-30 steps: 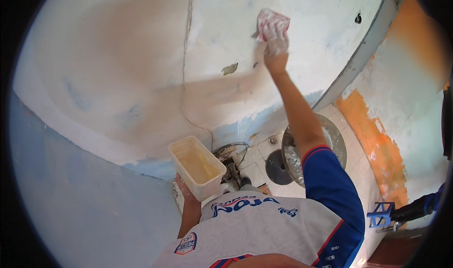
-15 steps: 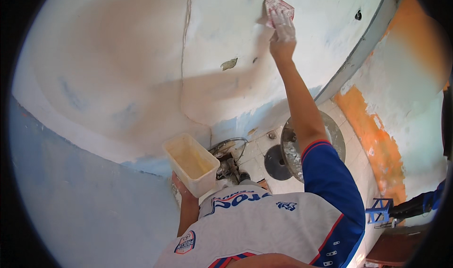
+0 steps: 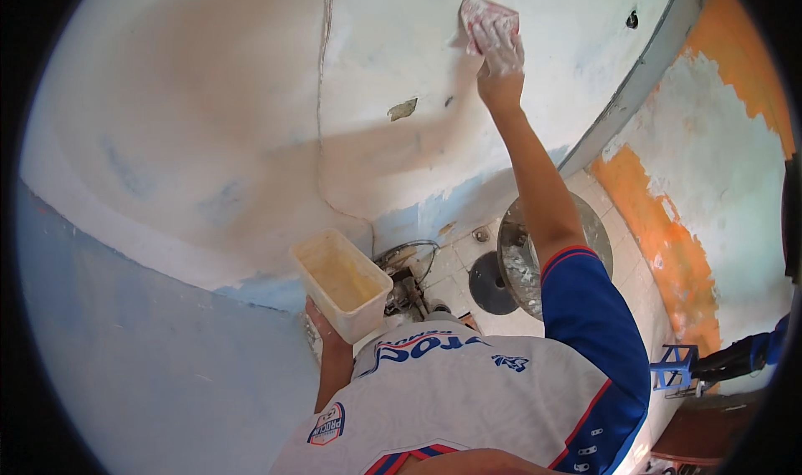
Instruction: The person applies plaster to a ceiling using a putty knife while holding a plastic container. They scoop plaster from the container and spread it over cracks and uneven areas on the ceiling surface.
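High on the pale, patchy wall (image 3: 225,66), my right hand (image 3: 499,50), coated in white powder, presses a sheet of sandpaper (image 3: 484,14) with red print on its whitish back. The fingers lie over the sheet. Low on the left, my left hand (image 3: 327,320) grips the underside of a rectangular cream plastic tub (image 3: 361,318), which is tilted with its mouth upward. A yellowish patch shows inside the tub. The fingers of my left hand are partly hidden behind it.
A thin cable (image 3: 320,99) runs down the wall beside a chipped hole (image 3: 403,109). On the tiled floor stand a large round dusty disc (image 3: 597,249), a dark round plate (image 3: 491,287) and cluttered tools (image 3: 408,295). At the right, another person's leg (image 3: 735,362) is by a blue stool (image 3: 672,366).
My right hand and the sandpaper have shifted slightly down and left on the wall. The tub stays in my left hand, almost unmoved.
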The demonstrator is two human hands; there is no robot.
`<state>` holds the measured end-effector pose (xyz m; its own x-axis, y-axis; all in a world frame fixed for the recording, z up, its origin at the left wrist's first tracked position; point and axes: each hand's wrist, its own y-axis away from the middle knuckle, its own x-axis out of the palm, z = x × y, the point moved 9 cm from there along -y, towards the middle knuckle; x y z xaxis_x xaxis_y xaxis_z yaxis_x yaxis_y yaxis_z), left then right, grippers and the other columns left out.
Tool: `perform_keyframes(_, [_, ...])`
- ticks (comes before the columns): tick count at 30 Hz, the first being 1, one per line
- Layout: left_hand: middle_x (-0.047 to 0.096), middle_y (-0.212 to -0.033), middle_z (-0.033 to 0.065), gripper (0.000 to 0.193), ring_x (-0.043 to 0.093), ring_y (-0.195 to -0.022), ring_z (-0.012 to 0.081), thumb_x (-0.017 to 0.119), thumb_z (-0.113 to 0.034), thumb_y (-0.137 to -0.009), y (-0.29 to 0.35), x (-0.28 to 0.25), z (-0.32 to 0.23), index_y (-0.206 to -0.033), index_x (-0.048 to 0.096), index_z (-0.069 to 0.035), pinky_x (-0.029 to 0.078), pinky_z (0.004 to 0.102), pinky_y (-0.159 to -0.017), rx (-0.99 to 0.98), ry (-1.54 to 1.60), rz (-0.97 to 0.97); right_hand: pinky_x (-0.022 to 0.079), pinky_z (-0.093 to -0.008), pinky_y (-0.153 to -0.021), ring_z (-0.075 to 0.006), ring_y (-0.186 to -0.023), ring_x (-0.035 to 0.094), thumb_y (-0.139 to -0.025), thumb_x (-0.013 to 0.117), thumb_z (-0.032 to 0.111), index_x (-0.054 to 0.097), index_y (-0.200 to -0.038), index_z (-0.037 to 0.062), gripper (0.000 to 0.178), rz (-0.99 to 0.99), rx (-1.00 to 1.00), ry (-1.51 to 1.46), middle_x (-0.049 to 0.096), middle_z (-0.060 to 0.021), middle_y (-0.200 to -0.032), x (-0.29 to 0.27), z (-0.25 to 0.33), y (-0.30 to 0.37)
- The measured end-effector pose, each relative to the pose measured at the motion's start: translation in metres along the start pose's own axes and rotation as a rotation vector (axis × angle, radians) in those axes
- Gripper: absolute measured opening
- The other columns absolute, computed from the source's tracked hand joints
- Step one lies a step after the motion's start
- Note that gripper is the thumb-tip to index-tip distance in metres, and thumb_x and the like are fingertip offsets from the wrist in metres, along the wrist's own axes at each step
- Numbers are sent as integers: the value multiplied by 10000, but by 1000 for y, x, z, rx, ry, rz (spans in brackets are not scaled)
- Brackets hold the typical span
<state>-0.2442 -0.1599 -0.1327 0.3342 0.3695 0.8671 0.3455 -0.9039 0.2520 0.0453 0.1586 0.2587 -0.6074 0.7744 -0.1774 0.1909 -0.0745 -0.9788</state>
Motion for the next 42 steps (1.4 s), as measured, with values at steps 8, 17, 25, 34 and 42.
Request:
perform_keyframes(8, [568, -1455, 103, 606, 571, -1302, 307, 311, -532, -1072, -12, 34, 10, -1497, 478, -134, 481, 455, -1096, -9, -33, 120, 315, -554, -1210, -264, -1357, 583, -796, 575, -106, 660, -1382, 205, 669, -133, -19, 44, 675, -18, -1390, -51, -3, -26])
perform_keyframes(17, [635, -1319, 105, 501, 661, -1165, 286, 368, -453, -1094, -40, 25, 28, -1416, 511, -97, 585, 433, -956, 28, 22, -93, 456, -505, -1122, -302, -1240, 660, -792, 589, -129, 722, -1293, 118, 574, 89, -54, -66, 728, -99, -1268, -26, 14, 16])
perform_keyframes(25, [527, -1505, 109, 652, 539, -1340, 325, 303, -560, -1067, -63, 64, 24, -1534, 440, -126, 448, 469, -1132, 102, -271, -41, 472, -431, -1026, -259, -1279, 630, -861, 652, -3, 704, -1314, 131, 475, -15, -185, 50, 682, -60, -1372, -11, -2, -37])
perform_keyframes(34, [644, -1328, 128, 570, 670, -1156, 318, 347, -484, -1074, -62, 122, 15, -1435, 521, -79, 589, 488, -954, 183, -27, -12, 436, -367, -845, -194, -1034, 707, -816, 692, -62, 749, -1165, 153, 414, -36, -136, -279, 755, -30, -1231, -61, -9, -33])
perform_keyframes(42, [588, -1431, 107, 590, 614, -1257, 311, 285, -511, -1081, -69, 138, 20, -1480, 486, -126, 546, 474, -1026, 298, -125, 155, 402, -374, -1035, -196, -1240, 662, -823, 789, 105, 791, -1137, 215, 333, 30, -431, -198, 730, 1, -1305, -13, 9, 59])
